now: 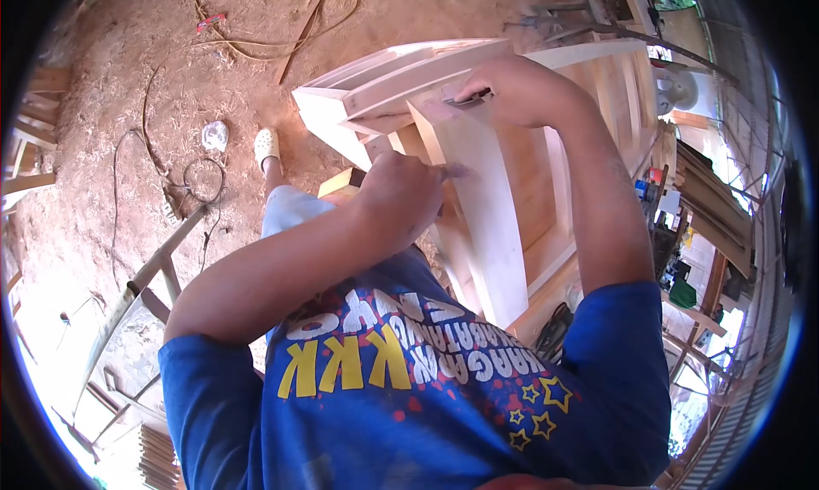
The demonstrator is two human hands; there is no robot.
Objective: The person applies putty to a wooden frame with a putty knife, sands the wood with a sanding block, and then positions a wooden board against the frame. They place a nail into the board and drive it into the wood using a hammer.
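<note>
My left hand (401,191) is closed in a fist beside a pale wide board (490,208) of a wooden frame. A small blurred end pokes out past its fingers over the board; the rest is hidden in the grip. My right hand (512,89) bends down at the board's far end, fingers closed around a thin, dark-edged flat piece (471,98). That piece rests at the wood, where a pinkish smear (437,108) shows. The unfinished wooden frame (418,72), made of several pale boards and panels, lies in front of me.
A yellowish wood block (343,183) sits left of the frame. Cords (247,51) snake across the dirt floor, with a crumpled clear plastic bag (215,135). My foot wears a cream clog (267,147). Stacked boards (712,200) and shelved items stand at right.
</note>
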